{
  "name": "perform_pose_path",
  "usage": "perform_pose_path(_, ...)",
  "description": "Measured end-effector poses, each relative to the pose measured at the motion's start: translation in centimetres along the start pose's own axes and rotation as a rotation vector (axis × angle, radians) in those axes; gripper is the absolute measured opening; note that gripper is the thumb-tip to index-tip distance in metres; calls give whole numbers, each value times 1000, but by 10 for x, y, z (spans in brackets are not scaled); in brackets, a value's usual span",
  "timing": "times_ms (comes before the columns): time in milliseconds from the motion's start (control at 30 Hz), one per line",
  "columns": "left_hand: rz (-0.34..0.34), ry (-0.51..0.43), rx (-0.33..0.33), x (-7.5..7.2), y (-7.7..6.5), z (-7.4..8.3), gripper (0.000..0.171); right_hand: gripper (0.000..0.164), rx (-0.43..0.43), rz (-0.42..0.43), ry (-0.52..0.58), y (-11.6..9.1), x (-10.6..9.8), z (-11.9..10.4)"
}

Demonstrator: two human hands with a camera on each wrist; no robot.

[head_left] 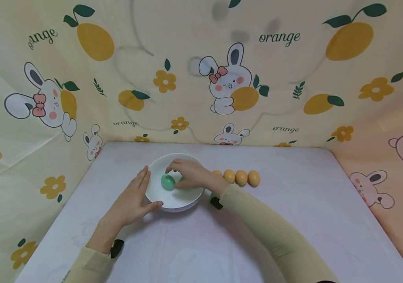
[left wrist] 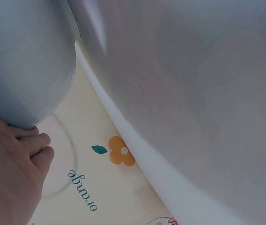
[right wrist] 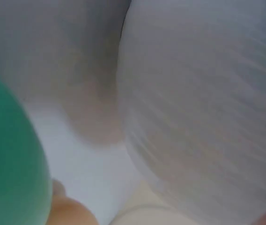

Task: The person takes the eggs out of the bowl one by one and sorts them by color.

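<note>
A white bowl point(head_left: 176, 202) stands on the table with green eggs inside. My left hand point(head_left: 129, 204) rests against its left side, fingers straight along the wall and thumb at the front rim. In the left wrist view, bent fingertips of that hand point(left wrist: 16, 164) meet the underside of the bowl point(left wrist: 27, 61). Inside the bowl my right hand point(head_left: 191, 175) has curled fingers and thumb at a green egg point(head_left: 167, 182). Another green egg point(head_left: 181, 179) is mostly hidden under this hand. Below the right wrist sits one more green egg point(right wrist: 11, 159), outside the bowl.
Several yellow-orange eggs point(head_left: 241, 178) stand in a row right of the bowl, partly behind the right wrist. A white cloth covers the table point(head_left: 187, 251). Printed curtains point(head_left: 187, 78) enclose the back and sides.
</note>
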State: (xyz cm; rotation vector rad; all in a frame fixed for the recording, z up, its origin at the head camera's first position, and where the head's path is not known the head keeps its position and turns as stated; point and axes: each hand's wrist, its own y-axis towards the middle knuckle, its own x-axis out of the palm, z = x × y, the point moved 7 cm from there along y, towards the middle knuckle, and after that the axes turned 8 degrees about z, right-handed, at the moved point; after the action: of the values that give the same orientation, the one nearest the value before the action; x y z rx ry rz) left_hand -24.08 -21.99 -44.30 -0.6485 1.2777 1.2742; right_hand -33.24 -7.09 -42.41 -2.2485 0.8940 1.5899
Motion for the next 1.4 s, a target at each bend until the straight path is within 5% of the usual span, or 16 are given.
perform_pose_path(633,26,-25,24,0,1,2,109,68,-3,-113,-44,13,19,0)
perform_pose_path(1400,32,-31,34,-3,-1,2,109,57,-1,-141,3,13,29,-2)
